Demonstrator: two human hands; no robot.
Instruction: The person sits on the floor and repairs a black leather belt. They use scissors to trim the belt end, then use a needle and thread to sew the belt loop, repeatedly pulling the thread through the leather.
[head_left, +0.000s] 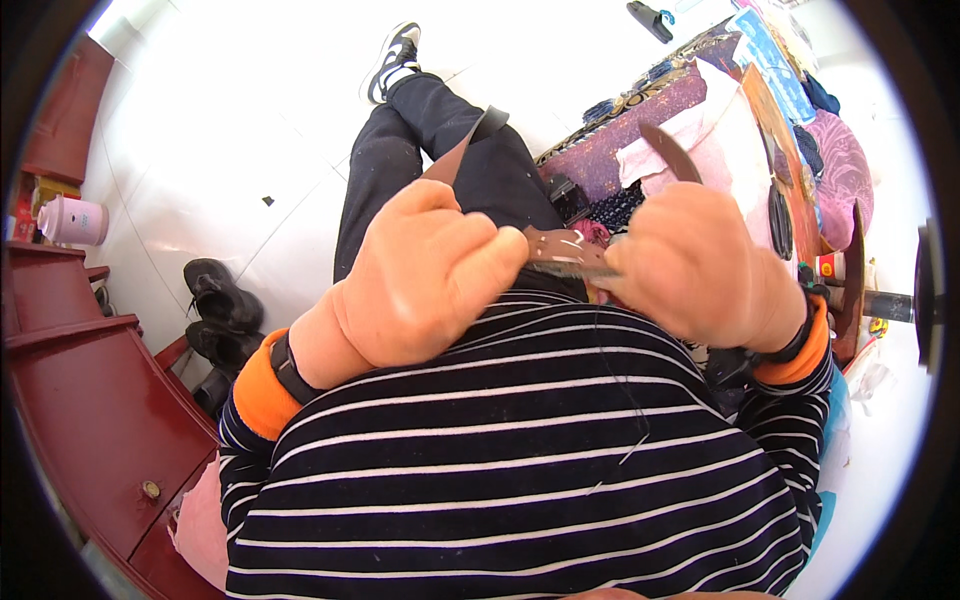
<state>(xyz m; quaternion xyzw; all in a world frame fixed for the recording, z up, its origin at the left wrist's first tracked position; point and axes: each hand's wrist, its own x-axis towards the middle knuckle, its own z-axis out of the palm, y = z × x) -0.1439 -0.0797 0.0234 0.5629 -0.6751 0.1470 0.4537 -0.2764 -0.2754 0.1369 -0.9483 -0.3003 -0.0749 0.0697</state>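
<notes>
A brown leather-like strap (565, 247) runs between my two fists above my lap, its middle stretch showing pale shiny marks. My left hand (430, 275) is closed round one part of it, and a loose length sticks up above that fist, curling over to a dark underside. My right hand (705, 265), slightly blurred, grips the strap farther right. Its rounded end rises above the knuckles. A thin dark thread (628, 378) hangs down over my striped top (490, 450); where its upper end is fastened I cannot tell.
To the right, a low surface with purple patterned cloth (610, 150), pink cloth (715, 140) and scissors (780, 220). On the left are a dark red cabinet (100, 420), a pink container (73, 220) and black shoes (220, 300). A black slipper (650, 20) lies on the far floor.
</notes>
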